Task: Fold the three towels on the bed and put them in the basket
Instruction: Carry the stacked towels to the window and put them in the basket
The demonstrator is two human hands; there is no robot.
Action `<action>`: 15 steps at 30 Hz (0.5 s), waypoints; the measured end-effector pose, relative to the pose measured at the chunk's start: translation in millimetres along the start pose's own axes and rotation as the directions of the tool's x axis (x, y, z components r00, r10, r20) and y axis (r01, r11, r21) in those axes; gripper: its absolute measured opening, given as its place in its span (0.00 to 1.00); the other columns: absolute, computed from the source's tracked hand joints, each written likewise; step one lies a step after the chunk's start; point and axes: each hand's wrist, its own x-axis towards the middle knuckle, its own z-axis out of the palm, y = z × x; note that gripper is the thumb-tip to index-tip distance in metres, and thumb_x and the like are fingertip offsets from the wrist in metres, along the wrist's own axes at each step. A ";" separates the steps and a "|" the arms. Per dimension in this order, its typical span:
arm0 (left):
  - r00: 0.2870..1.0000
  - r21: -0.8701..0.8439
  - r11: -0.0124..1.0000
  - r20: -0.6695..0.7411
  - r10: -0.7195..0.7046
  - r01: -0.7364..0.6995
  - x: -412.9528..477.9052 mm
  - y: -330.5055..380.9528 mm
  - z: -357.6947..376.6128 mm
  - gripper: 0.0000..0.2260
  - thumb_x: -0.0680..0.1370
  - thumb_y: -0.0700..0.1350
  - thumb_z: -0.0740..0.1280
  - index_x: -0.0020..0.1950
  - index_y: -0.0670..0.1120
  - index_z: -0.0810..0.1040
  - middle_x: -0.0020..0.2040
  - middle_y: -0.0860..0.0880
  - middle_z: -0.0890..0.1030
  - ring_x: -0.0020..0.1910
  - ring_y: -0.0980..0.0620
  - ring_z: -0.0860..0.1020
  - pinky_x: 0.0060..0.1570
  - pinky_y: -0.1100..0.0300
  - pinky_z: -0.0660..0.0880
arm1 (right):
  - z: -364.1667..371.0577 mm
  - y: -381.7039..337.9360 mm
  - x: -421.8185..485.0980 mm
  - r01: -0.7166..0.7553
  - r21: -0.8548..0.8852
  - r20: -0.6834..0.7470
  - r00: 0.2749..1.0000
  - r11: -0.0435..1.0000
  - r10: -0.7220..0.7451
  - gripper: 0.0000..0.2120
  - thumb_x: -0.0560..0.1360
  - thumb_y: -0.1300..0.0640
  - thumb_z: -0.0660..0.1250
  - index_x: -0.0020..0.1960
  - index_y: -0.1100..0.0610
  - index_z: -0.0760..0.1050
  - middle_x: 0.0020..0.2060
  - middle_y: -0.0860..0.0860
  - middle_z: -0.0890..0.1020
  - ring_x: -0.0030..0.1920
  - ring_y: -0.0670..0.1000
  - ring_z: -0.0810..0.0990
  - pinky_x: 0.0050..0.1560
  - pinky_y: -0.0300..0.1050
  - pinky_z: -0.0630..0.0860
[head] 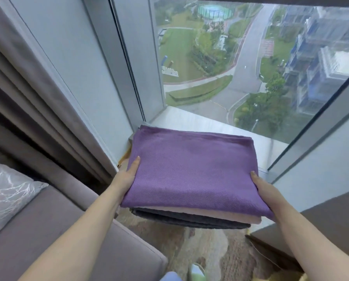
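Observation:
A stack of three folded towels hangs in the air between my hands, in front of a big window. The purple towel lies on top, a pale pink towel under it, and a dark grey towel at the bottom. My left hand grips the stack's left edge, thumb on top of the purple towel. At the right edge, my right hand holds it the same way, fingers hidden beneath. No basket is in view.
A grey bed or sofa edge with a patterned pillow lies at the left. Grey curtains hang at the left beside the window. A white windowsill runs behind the towels. Dark furniture stands at the right; patterned carpet below.

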 end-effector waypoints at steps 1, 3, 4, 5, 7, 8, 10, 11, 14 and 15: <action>1.000 0.006 1.000 0.000 0.009 -0.009 9.6 10.2 4.1 0.21 0.74 0.65 0.63 0.48 0.48 0.81 0.46 0.54 0.83 0.42 0.56 0.82 0.47 0.62 0.77 | -1.5 -6.7 9.4 0.012 -0.002 -0.004 1.000 1.000 -0.012 0.18 0.78 0.39 0.57 0.58 0.49 0.75 0.55 0.48 0.79 0.51 0.49 0.79 0.59 0.46 0.73; 1.000 0.042 0.999 0.007 0.002 -0.002 31.7 25.7 9.9 0.23 0.72 0.68 0.63 0.47 0.49 0.80 0.44 0.55 0.82 0.41 0.55 0.81 0.48 0.61 0.74 | -2.8 -16.4 27.1 0.002 0.012 0.006 1.000 1.000 -0.002 0.25 0.78 0.39 0.56 0.66 0.54 0.73 0.61 0.50 0.76 0.58 0.52 0.77 0.66 0.51 0.69; 1.000 0.046 0.999 0.003 -0.011 0.011 43.9 30.6 11.8 0.27 0.71 0.69 0.63 0.54 0.48 0.80 0.48 0.52 0.81 0.45 0.52 0.80 0.51 0.59 0.73 | -2.1 -19.7 34.9 0.000 0.008 0.001 1.000 1.000 0.000 0.26 0.78 0.39 0.56 0.68 0.55 0.71 0.63 0.51 0.76 0.61 0.54 0.76 0.68 0.52 0.67; 1.000 0.052 0.998 0.001 -0.026 0.026 55.7 35.1 13.4 0.31 0.70 0.70 0.63 0.59 0.46 0.79 0.51 0.50 0.80 0.46 0.51 0.78 0.52 0.58 0.71 | -1.2 -22.5 40.9 0.000 0.005 -0.007 1.000 1.000 0.001 0.27 0.78 0.39 0.56 0.69 0.56 0.71 0.65 0.52 0.75 0.63 0.55 0.74 0.69 0.54 0.66; 0.999 0.088 0.995 0.011 -0.039 0.038 78.0 43.9 17.7 0.36 0.69 0.72 0.62 0.63 0.43 0.77 0.53 0.48 0.78 0.44 0.52 0.77 0.50 0.59 0.69 | 1.8 -25.3 53.9 0.009 0.009 -0.029 1.000 1.000 -0.009 0.28 0.78 0.37 0.56 0.69 0.55 0.71 0.66 0.52 0.74 0.65 0.55 0.73 0.70 0.55 0.65; 0.999 0.106 0.994 0.025 -0.036 0.033 90.1 47.5 20.7 0.37 0.69 0.72 0.61 0.63 0.43 0.77 0.52 0.47 0.78 0.43 0.52 0.76 0.50 0.58 0.69 | 3.3 -25.7 61.5 0.019 0.018 -0.038 0.999 1.000 -0.019 0.29 0.78 0.37 0.56 0.69 0.55 0.70 0.66 0.52 0.74 0.66 0.55 0.72 0.70 0.55 0.64; 0.997 0.129 0.991 0.065 -0.035 0.027 116.6 51.0 28.5 0.37 0.69 0.73 0.60 0.62 0.44 0.78 0.51 0.48 0.78 0.42 0.53 0.76 0.50 0.57 0.68 | 7.2 -24.5 76.6 0.025 0.015 -0.051 0.998 1.000 -0.024 0.28 0.78 0.38 0.55 0.69 0.55 0.70 0.66 0.52 0.74 0.66 0.55 0.72 0.70 0.55 0.64; 0.996 0.147 0.989 0.084 -0.035 0.022 130.1 51.2 32.4 0.36 0.69 0.73 0.60 0.61 0.44 0.78 0.50 0.48 0.78 0.41 0.55 0.76 0.50 0.57 0.69 | 10.5 -23.1 83.8 0.013 0.004 -0.058 0.998 1.000 -0.013 0.28 0.78 0.38 0.54 0.69 0.55 0.71 0.65 0.52 0.75 0.66 0.56 0.72 0.70 0.55 0.64; 0.985 0.169 0.986 0.170 -0.033 0.004 177.6 47.3 41.9 0.34 0.70 0.71 0.61 0.59 0.43 0.79 0.48 0.51 0.81 0.44 0.52 0.79 0.50 0.56 0.74 | 25.4 -16.4 110.5 -0.024 0.103 -0.104 0.994 0.994 0.035 0.21 0.81 0.46 0.56 0.63 0.59 0.74 0.59 0.54 0.79 0.60 0.56 0.76 0.66 0.54 0.68; 0.977 0.169 0.986 0.210 -0.040 0.004 196.0 44.7 44.9 0.34 0.70 0.70 0.62 0.60 0.42 0.79 0.50 0.50 0.82 0.47 0.49 0.80 0.54 0.54 0.76 | 32.5 -11.7 121.8 -0.049 0.196 -0.107 0.992 0.979 0.071 0.16 0.81 0.51 0.58 0.60 0.61 0.75 0.55 0.55 0.81 0.56 0.56 0.78 0.63 0.53 0.71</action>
